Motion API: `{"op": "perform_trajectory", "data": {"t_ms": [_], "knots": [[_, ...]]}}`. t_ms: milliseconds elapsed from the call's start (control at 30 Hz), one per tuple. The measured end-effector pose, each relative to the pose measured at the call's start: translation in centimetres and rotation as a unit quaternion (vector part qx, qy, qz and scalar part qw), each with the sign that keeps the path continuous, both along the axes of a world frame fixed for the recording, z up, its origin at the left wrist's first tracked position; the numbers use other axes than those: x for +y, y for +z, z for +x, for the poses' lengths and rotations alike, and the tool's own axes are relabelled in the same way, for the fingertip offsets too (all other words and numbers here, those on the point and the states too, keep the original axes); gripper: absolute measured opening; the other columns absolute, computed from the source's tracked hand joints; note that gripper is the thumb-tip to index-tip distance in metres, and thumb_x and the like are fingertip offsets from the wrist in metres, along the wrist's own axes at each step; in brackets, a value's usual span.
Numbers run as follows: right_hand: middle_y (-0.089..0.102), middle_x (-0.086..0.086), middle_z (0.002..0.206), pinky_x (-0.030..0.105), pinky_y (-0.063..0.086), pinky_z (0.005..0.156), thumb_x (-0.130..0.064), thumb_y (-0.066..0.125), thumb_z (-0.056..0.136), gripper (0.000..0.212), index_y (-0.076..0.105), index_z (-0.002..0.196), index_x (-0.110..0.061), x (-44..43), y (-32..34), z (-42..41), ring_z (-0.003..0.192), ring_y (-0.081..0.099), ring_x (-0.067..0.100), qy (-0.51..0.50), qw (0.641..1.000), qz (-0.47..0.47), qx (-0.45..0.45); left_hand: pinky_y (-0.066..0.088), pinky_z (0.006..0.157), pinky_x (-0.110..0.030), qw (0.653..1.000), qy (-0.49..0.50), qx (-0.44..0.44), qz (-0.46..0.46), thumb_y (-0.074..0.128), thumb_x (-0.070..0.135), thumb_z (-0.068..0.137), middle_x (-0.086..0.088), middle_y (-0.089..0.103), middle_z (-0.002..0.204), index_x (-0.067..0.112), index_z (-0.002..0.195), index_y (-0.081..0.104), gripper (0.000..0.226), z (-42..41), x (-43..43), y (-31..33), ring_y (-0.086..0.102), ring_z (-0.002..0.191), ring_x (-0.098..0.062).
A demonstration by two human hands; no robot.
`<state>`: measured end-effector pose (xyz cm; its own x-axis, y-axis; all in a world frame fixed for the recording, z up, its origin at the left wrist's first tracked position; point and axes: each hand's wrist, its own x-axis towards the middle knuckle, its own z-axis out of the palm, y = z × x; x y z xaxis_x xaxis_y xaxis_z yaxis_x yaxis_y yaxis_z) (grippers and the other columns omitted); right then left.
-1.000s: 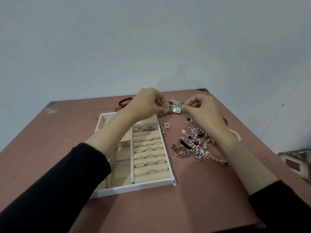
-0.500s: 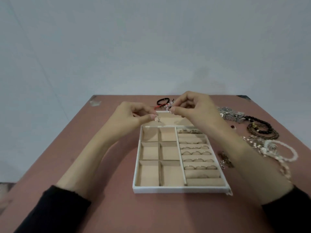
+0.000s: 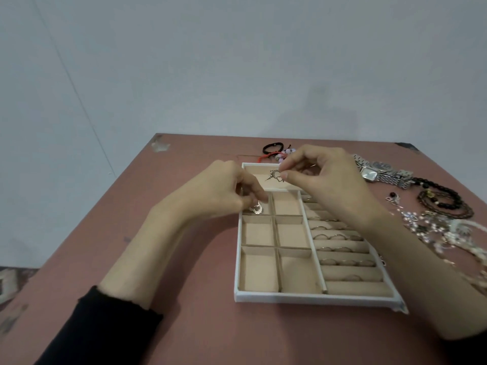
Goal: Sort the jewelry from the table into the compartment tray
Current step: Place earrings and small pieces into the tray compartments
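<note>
- Compartment tray (image 3: 313, 296) as landmark: white-rimmed, beige-lined, square pockets on its left half, ring rolls on its right half with several rings (image 3: 337, 237) already seated.
- Left hand (image 3: 224, 191) at the tray's far-left square pocket, fingertips pinched together on a small heart-shaped earring (image 3: 256, 208) hanging low into that pocket; contact with the lining impossible to tell.
- Right hand (image 3: 324, 177) over the tray's long far compartment, thumb and forefinger clamped on a matching earring (image 3: 275, 175), clear of the lining.
- Risk at the left pocket: early release above the divider, with the piece bouncing into the next pocket or over the tray's left rim onto the table (image 3: 184, 325).
- Risk with the right-hand piece: thin hook, light pinch, easy slip into the far compartment and a split pair.
- Risk of snagging: hook catching on the soft lining or on a fingertip during let-go, dragging the earring back out.
- Risk right of the tray: forearm close above the ring rolls; a low sweep likely to unseat rings.
- Unsorted pile (image 3: 434, 227), watches (image 3: 382, 172) and bead bracelets (image 3: 445, 204) lying to the right of the tray, much left to sort.
</note>
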<state>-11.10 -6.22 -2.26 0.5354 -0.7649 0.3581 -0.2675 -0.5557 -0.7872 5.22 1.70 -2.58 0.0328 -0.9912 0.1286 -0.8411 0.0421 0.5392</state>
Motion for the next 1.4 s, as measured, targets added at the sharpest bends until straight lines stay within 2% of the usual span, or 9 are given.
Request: {"op": "perform_trajectory", "data": {"t_ms": [300,467,567,700,833,933,1100,1233,1400], "knots": [[0.064,-0.007,0.069,0.009,0.042,0.061,-0.004,0.070,0.078,0.015,0.069,0.075,-0.019,0.5,0.0,0.2,0.063,0.054,0.003,0.004,1.000,-0.018,0.018,0.032,0.047,-0.006,1.000,0.015,-0.021,-0.016,0.072,0.021,0.075,0.014,0.056,0.057,0.031,0.084,0.076,0.014,0.0,-0.2,0.2,0.047,0.052,0.009],[0.063,-0.006,0.065,0.009,0.042,0.060,-0.002,0.068,0.077,0.019,0.069,0.073,-0.020,0.9,0.1,0.4,0.059,0.051,0.000,0.022,0.998,-0.046,0.040,0.031,0.048,-0.009,0.995,0.076,-0.007,-0.067,0.060,0.016,0.079,0.013,0.056,0.060,0.027,0.083,0.073,0.018,0.4,-0.4,0.0,0.046,0.050,0.006],[0.063,-0.007,0.064,0.005,0.038,0.060,-0.001,0.067,0.077,0.019,0.071,0.073,-0.019,1.3,-0.1,0.8,0.061,0.053,-0.002,0.051,0.994,-0.064,0.070,0.034,0.055,-0.019,0.987,0.123,-0.009,-0.101,0.053,0.013,0.079,0.012,0.059,0.067,0.027,0.086,0.071,0.024,0.7,-0.7,-0.2,0.048,0.052,0.006],[0.056,-0.014,0.059,0.004,0.036,0.061,-0.005,0.068,0.077,0.019,0.070,0.074,-0.024,1.8,-0.3,1.2,0.064,0.053,-0.006,0.085,0.985,-0.088,0.125,0.033,0.054,-0.017,0.982,0.135,0.011,-0.135,0.053,0.012,0.079,0.014,0.058,0.064,0.027,0.086,0.071,0.024,0.8,-0.8,-0.2,0.047,0.052,0.012],[0.066,-0.012,0.068,0.007,0.040,0.066,-0.007,0.066,0.080,0.022,0.068,0.079,-0.029,1.7,-0.5,1.3,0.074,0.056,-0.003,0.101,0.980,-0.086,0.149,0.033,0.053,-0.013,0.981,0.135,0.013,-0.141,0.055,0.014,0.080,0.012,0.059,0.067,0.026,0.086,0.072,0.022,0.9,-0.9,-0.3,0.047,0.052,0.011],[0.067,-0.012,0.076,0.004,0.034,0.068,-0.011,0.062,0.084,0.019,0.068,0.088,-0.029,1.3,-0.6,1.2,0.074,0.049,-0.004,0.080,0.977,-0.116,0.161,0.032,0.053,-0.016,0.981,0.134,0.015,-0.140,0.055,0.014,0.080,0.010,0.061,0.068,0.025,0.087,0.072,0.021,0.9,-0.9,-0.3,0.047,0.051,0.011],[0.065,-0.010,0.079,0.006,0.033,0.067,-0.010,0.060,0.084,0.020,0.067,0.087,-0.028,0.9,-0.7,1.0,0.075,0.050,0.003,0.055,0.982,-0.122,0.136,0.036,0.056,-0.019,0.981,0.130,0.010,-0.142,0.056,0.016,0.081,0.011,0.061,0.068,0.027,0.088,0.072,0.020,0.8,-0.8,-0.4,0.049,0.055,0.006],[0.066,-0.007,0.077,0.009,0.036,0.064,-0.012,0.061,0.083,0.017,0.069,0.085,-0.027,0.2,-0.2,0.1,0.071,0.053,0.008,0.043,0.988,-0.105,0.105,0.037,0.059,-0.006,0.980,0.127,0.028,-0.154,0.058,0.015,0.083,0.010,0.066,0.075,0.025,0.091,0.072,0.019,0.1,-0.7,-0.1,0.058,0.071,-0.003],[0.068,-0.001,0.080,0.014,0.044,0.063,-0.012,0.063,0.084,0.015,0.071,0.086,-0.025,-2.5,1.7,-4.3,0.065,0.055,0.001,-0.019,0.998,-0.046,0.048,0.038,0.064,-0.002,0.988,0.069,0.045,-0.132,0.060,0.017,0.085,0.012,0.068,0.081,0.026,0.092,0.071,0.016,-2.4,-1.5,1.4,0.058,0.078,0.002]]}}
